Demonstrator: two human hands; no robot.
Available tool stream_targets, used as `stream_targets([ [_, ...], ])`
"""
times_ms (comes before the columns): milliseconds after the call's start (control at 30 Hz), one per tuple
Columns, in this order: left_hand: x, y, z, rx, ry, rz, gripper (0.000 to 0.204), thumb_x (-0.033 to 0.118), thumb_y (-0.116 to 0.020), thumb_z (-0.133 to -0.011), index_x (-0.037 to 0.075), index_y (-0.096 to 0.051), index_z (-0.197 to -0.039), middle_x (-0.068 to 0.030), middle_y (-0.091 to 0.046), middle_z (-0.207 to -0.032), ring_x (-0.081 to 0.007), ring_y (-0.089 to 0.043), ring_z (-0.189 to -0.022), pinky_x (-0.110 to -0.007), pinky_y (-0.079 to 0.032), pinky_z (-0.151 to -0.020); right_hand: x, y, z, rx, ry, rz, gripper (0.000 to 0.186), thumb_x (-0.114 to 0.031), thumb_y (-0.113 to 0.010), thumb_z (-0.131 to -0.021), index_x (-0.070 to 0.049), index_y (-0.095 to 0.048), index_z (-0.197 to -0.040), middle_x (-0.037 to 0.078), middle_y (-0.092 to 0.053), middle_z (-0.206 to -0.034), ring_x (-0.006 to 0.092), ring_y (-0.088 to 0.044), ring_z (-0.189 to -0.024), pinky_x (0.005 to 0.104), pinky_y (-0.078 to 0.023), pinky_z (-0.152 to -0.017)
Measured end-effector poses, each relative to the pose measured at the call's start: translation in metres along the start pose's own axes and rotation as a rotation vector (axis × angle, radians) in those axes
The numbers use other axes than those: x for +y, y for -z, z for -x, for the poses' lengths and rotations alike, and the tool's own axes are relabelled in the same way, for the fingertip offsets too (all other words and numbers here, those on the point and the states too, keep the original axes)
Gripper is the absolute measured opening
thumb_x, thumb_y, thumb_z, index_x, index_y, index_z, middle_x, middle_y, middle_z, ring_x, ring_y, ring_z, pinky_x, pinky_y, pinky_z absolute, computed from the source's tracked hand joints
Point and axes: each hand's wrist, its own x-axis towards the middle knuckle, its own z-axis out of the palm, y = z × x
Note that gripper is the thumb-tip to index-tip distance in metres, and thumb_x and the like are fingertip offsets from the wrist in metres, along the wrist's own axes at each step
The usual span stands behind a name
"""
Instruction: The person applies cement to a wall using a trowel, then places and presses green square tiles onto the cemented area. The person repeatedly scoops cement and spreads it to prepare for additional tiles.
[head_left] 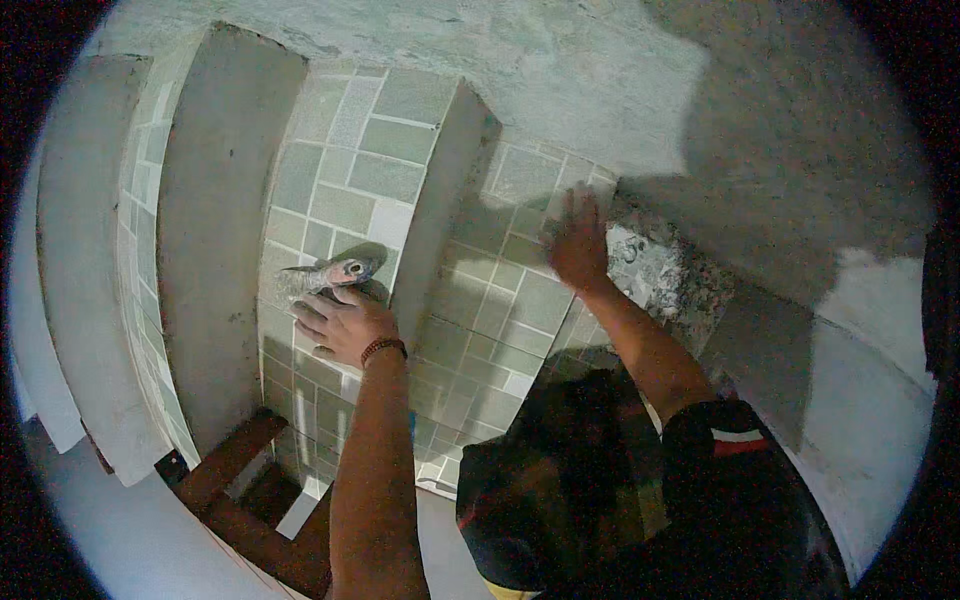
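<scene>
My left hand [342, 325] lies with spread fingers on a step's green mosaic tile surface [345, 205], just below a dusty hand tool [330, 272], perhaps a scraper, with a pale handle holed at its end; whether they touch I cannot tell. My right hand [578, 242] has its fingers stretched out over the tiled surface [510, 235] of the neighboring step, near that step's right end, with nothing visible in it. A patch of whitish rubble or debris [650, 275] is just right of that hand.
Grey concrete steps [228, 140] with tiled faces continue to the left. A rough plastered wall [620, 70] runs along the top and right. At lower left is a brown frame [232, 450], its material unclear.
</scene>
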Motion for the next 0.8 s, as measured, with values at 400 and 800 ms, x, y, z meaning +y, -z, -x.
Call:
stream_targets([
  [400,0.007,0.009,0.004,-0.006,0.007,0.035,0.066,0.047,-0.034,-0.107,0.009,-0.035,-0.161,-0.0100,-0.023,-0.171,-0.0295,-0.021,-0.158,-0.061,-0.024,-0.123,-0.037,-0.012,-0.106,0.272,0.519,-0.017,0.059,-0.044,-0.057,-0.098,0.001,-0.063,-0.135,0.021,-0.051,-0.152,0.0397,-0.043,-0.145,0.0618,-0.020,-0.125],
  [800,-0.003,-0.009,-0.006,0.032,-0.028,-0.064,0.067,0.049,-0.036,-0.106,0.009,-0.036,-0.160,-0.0080,-0.027,-0.170,-0.0306,-0.027,-0.155,-0.059,-0.028,-0.121,0.022,-0.013,-0.054,0.246,0.206,-0.085,0.082,-0.054,-0.056,-0.099,0.004,-0.040,-0.154,0.021,-0.031,-0.167,0.0360,-0.025,-0.155,0.0562,-0.014,-0.127],
])
